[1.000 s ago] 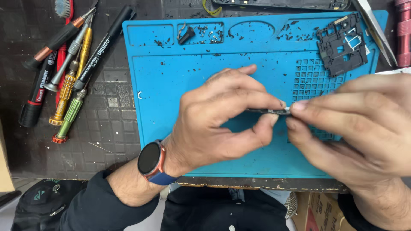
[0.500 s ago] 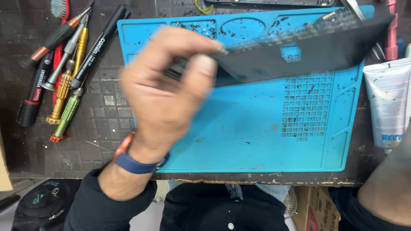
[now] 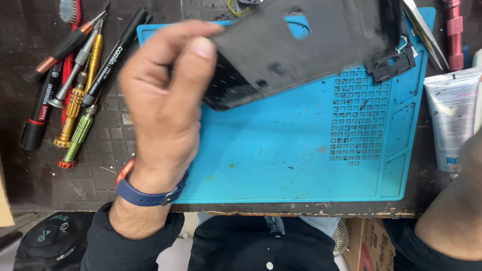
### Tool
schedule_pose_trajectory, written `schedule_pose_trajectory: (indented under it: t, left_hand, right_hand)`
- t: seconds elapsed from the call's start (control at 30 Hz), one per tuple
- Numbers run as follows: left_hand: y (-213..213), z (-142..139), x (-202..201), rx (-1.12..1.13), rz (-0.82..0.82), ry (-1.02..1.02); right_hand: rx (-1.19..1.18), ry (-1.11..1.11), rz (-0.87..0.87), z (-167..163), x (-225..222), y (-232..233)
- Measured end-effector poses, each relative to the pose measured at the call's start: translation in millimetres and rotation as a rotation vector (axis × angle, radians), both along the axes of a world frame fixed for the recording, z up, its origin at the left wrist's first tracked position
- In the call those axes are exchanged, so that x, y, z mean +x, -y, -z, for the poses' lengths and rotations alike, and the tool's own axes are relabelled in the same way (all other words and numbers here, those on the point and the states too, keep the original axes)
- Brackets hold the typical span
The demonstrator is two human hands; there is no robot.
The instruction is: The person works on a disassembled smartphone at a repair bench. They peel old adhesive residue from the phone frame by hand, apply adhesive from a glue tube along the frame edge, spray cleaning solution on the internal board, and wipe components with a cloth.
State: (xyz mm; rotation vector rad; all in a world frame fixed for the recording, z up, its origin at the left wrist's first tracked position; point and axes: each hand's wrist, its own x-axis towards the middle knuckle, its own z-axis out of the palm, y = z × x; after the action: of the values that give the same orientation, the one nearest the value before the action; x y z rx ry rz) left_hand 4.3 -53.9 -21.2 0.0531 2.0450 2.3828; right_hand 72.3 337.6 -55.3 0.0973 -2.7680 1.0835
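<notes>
Fingers of the left hand [image 3: 163, 108] curl around the near-left edge of a flat black rectangular panel with a square cut-out [image 3: 306, 47], the thumb lying on top of it and the other fingers tucked under, so the panel is pinched and held up over the far part of the blue silicone work mat [image 3: 281, 160]. The panel is tilted, its left end nearest the hand and its right end reaching toward the mat's far right corner, where a small black plastic frame piece [image 3: 394, 65] lies on the mat just beside it; whether the two touch cannot be told. A blue-strapped watch [image 3: 148, 193] sits on the left wrist above a dark sleeve. Only the forearm of the right arm [image 3: 454, 211] shows at the lower right edge; the right hand itself is out of the picture, so how its fingers stand cannot be told. Left of the mat, on the dark gridded tabletop [image 3: 50, 185], lies a cluster of tools: a black permanent marker [image 3: 42, 108], a gold-handled screwdriver [image 3: 75, 108], a green-handled screwdriver [image 3: 78, 138] and a long black pen [image 3: 115, 52]. A white squeeze tube [image 3: 452, 118] rests beside the mat's right edge, and a pink metal handle [image 3: 454, 32] lies above it
</notes>
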Motion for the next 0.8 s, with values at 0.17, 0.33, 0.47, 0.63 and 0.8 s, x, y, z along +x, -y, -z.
schedule_pose_trajectory:
  t: [0.17,0.33,0.47,0.63,0.8]
  left_hand:
    - [-10,-2,-3,-0.115,0.181,0.005]
    - [-16,-2,-4,-0.160,0.234,0.079]
    - [-16,-3,-3,-0.148,0.253,0.079]
    - [-13,-7,-2,-0.097,0.293,0.123]
    - [-11,-6,-2,-0.033,0.324,0.109]
  right_hand:
    - [-0.034,0.021,-0.172,-23,-15,30]
    - [-0.136,0.104,-0.154,-50,-22,67]
    - [0.022,0.157,-0.140,-62,-34,79]
    - [-0.194,0.277,-0.155,-66,-45,81]
    - [-0.302,0.289,-0.208,-64,-49,80]
